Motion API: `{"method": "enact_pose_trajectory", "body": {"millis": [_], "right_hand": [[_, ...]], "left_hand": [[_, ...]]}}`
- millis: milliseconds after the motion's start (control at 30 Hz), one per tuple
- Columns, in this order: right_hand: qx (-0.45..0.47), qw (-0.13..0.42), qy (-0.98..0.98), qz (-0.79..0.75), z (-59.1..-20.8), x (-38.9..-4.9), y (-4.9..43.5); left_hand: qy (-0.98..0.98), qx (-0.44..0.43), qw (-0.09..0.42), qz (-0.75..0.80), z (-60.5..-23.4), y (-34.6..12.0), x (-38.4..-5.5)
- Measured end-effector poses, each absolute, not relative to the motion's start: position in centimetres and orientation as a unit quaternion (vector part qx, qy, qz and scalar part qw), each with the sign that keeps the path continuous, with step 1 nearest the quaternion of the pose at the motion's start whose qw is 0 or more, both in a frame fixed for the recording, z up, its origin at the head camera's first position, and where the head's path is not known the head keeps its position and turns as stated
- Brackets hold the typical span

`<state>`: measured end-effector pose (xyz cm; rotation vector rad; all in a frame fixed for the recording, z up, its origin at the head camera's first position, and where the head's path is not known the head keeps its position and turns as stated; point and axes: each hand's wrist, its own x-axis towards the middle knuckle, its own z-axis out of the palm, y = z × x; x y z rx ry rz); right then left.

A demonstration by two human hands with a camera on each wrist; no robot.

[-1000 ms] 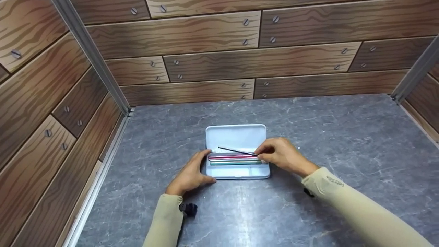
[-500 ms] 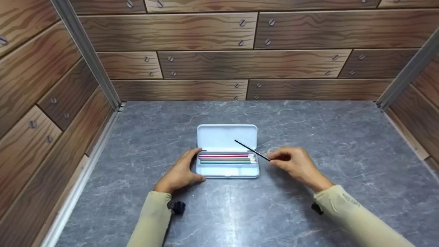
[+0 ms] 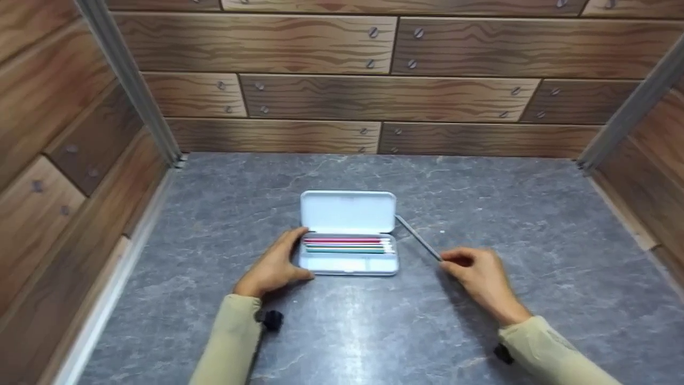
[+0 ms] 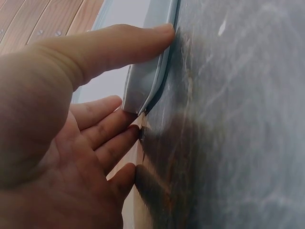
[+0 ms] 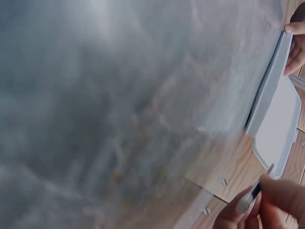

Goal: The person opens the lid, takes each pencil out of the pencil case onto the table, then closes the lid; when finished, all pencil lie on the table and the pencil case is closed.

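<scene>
An open pale-blue pencil case (image 3: 347,266) lies on the table with its lid (image 3: 348,211) raised at the back. Several pencils (image 3: 344,246), red, white and green, lie side by side in its rear compartment. My left hand (image 3: 271,267) spans the case's left end, thumb at the front edge and forefinger at the back corner. In the left wrist view the thumb (image 4: 119,45) lies along the case's edge. To the right of the case, my right hand (image 3: 483,278) pinches one slim dark pencil (image 3: 418,238) by its near end, its far end pointing toward the lid.
The grey marbled table (image 3: 347,337) runs back to a wood-patterned wall (image 3: 320,96). Side walls with metal corner posts (image 3: 128,80) stand left and right. The case's front compartment has a small divider near its right end.
My right hand has drawn the pencil from over the case out to the right and nearer to me. The left hand stays at the case's left end. The head view has shifted slightly.
</scene>
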<state>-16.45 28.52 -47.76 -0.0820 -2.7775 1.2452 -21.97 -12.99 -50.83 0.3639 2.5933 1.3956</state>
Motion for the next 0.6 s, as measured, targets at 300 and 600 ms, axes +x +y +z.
{"method": "enact_pose_trajectory", "body": {"millis": [300,600], "right_hand": [[-0.074,0.035,-0.936,0.343,-47.5,-14.8,29.1],[-0.095,0.028,-0.93,0.355,-48.2,-15.4,27.0]], "left_hand": [[0.863,0.128,0.112,0.475,-51.4,-11.5,-22.2],[0.873,0.129,0.106,0.459,-50.7,-13.9,-22.1]]}}
